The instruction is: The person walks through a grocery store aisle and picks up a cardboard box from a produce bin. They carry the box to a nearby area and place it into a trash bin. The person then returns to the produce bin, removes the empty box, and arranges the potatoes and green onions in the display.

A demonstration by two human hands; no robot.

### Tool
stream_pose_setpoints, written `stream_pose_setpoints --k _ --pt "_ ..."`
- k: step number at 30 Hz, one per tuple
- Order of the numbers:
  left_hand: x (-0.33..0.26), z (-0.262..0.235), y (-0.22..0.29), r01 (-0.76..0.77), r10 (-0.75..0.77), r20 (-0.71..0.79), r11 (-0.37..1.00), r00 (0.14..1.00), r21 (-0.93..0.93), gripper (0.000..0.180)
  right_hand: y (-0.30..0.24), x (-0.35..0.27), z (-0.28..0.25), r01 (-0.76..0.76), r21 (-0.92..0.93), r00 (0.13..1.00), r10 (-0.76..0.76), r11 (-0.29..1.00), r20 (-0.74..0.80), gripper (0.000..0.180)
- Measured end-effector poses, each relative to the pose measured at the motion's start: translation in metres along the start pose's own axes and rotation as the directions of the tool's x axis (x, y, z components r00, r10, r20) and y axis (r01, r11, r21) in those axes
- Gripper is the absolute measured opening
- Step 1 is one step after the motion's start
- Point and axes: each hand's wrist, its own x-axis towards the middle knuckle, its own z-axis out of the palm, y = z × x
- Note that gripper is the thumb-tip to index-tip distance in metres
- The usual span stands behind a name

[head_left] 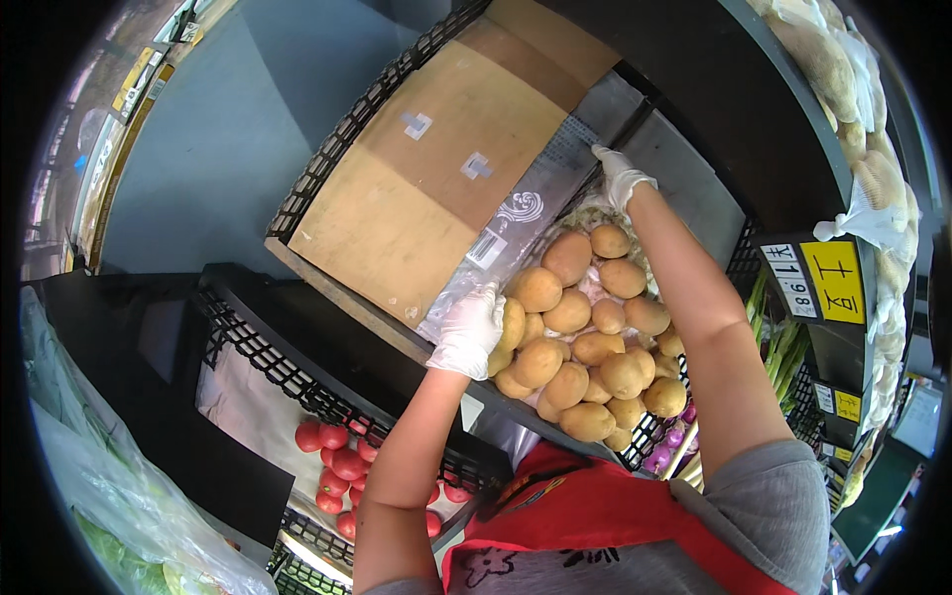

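Observation:
A heap of several brown potatoes (590,337) lies on a clear plastic sheet (516,213) inside a black crate. My left hand (468,332), in a white glove, grips the near edge of that sheet beside the potatoes. My right hand (622,177), also gloved, holds the far end of the sheet at the back of the crate. A sheet of brown cardboard (426,178) with tape marks lies flat to the left of the plastic.
A lower black crate (258,362) holds several red tomatoes (337,456). Bagged greens (109,496) sit at the lower left. Price tags (818,283) and netted produce (873,178) hang at the right; purple onions (669,446) show below the potatoes.

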Motion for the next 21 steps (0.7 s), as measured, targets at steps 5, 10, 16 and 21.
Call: stream_pose_setpoints --k 5,10,16,21 --pt "0.001 -0.008 0.01 0.117 -0.129 0.136 0.989 0.982 0.087 0.034 0.004 0.081 -0.021 0.121 -0.036 0.985 -0.124 0.992 -0.122 0.035" --pt "0.004 -0.005 0.014 0.076 -0.081 0.042 0.991 0.996 0.107 0.027 0.006 0.13 -0.062 0.15 -0.04 0.985 -0.153 0.988 -0.076 0.047" --pt "0.003 -0.007 0.011 0.071 -0.075 0.024 0.988 0.997 0.14 0.024 0.006 0.078 -0.017 0.121 -0.007 0.964 -0.12 0.993 -0.237 0.032" --pt "0.004 -0.002 0.013 0.16 -0.168 0.07 0.981 0.983 0.106 0.025 0.001 0.0 0.005 0.123 -0.1 0.97 -0.141 0.987 -0.199 0.046"
